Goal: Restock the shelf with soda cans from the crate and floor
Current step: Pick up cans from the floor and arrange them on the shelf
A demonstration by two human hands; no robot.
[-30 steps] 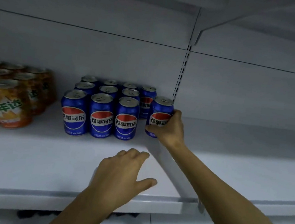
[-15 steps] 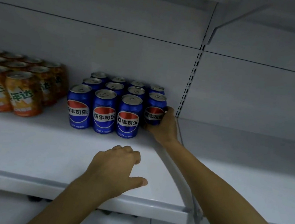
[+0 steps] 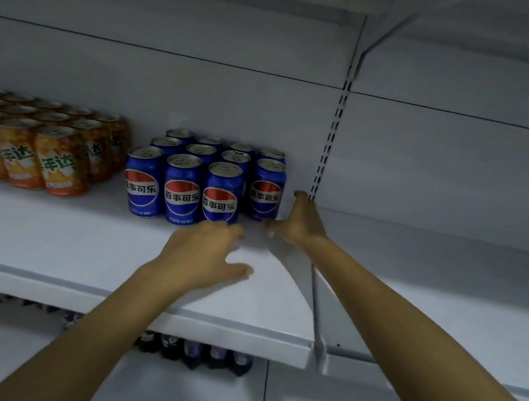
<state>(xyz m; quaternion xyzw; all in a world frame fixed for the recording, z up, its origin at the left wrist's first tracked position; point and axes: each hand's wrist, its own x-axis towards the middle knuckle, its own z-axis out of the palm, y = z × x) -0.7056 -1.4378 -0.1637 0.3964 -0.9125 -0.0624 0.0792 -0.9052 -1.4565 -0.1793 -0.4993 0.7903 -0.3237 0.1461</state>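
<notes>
Blue cola cans [image 3: 206,180] stand in a tight block mid-frame on white metal shelf [image 3: 54,242]. Right hand [image 3: 298,222] fingers spread open just beside rightmost can [image 3: 267,190], contact unclear. Left hand [image 3: 207,253] fingers splayed, empty, fingertips near front row. Orange soda cans [image 3: 42,145] at left. Dark bottles [image 3: 193,353] below shelf.

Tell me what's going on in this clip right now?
A person is stocking blue cans on a white shelf, next to orange cans. The right hand is open beside the rightmost blue can, which stands on the shelf. The left hand is spread, holding nothing, just before the front row.
</notes>
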